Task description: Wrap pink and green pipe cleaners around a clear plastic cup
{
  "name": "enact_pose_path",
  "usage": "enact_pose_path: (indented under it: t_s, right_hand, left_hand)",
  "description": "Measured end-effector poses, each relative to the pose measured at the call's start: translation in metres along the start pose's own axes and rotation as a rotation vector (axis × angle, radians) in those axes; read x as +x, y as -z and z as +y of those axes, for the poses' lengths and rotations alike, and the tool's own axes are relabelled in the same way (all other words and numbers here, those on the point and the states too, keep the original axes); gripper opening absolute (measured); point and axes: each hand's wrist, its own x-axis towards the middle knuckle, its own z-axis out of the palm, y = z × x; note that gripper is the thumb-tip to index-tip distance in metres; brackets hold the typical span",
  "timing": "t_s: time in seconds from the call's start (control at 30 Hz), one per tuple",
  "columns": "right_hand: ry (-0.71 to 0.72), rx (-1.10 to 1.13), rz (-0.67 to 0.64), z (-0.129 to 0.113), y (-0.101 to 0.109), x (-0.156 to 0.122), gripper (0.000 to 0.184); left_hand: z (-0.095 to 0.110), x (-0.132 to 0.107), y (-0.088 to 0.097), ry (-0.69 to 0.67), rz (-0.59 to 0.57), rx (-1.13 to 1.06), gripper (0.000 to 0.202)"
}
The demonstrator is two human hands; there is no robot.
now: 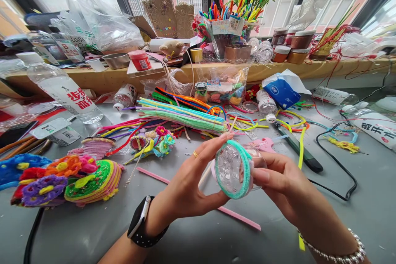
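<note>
Both hands hold a cut clear plastic bottle bottom (230,167) over the grey table. A teal pipe cleaner (246,161) is wrapped around its rim. My left hand (192,181), with a ring and a black watch on the wrist, pinches the piece from the left, index finger along its top edge. My right hand (278,181), with a bead bracelet, grips it from the right, thumb pressed on the teal rim. A pink pipe cleaner (238,216) lies on the table under the hands.
Finished pipe-cleaner flower coasters (89,181) lie at the left. A bundle of pipe cleaners (182,117) lies behind, with water bottles (66,93), a tissue pack (283,90), a black cable (337,161) and a black tool (301,150) to the right. A cluttered wooden shelf (123,75) runs along the window.
</note>
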Motion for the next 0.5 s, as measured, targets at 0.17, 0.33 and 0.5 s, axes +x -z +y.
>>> enact_pose_path:
  t_s: [0.17,0.33,0.5]
  right_hand:
    - [-0.001,0.001,-0.009,0.0004,0.0012,-0.0006,0.018]
    - [0.002,0.019,-0.03,-0.0004,0.001,-0.0012,0.015]
    - [0.012,0.038,-0.043,-0.0008,0.0009,-0.0007,0.017]
  left_hand:
    - [-0.0006,-0.0009,-0.0005,0.005,0.005,-0.002,0.091]
    - [-0.0007,-0.0022,-0.001,0.01,-0.001,-0.018,0.092]
    - [-0.0019,-0.0038,-0.0011,0.037,-0.003,-0.093,0.093]
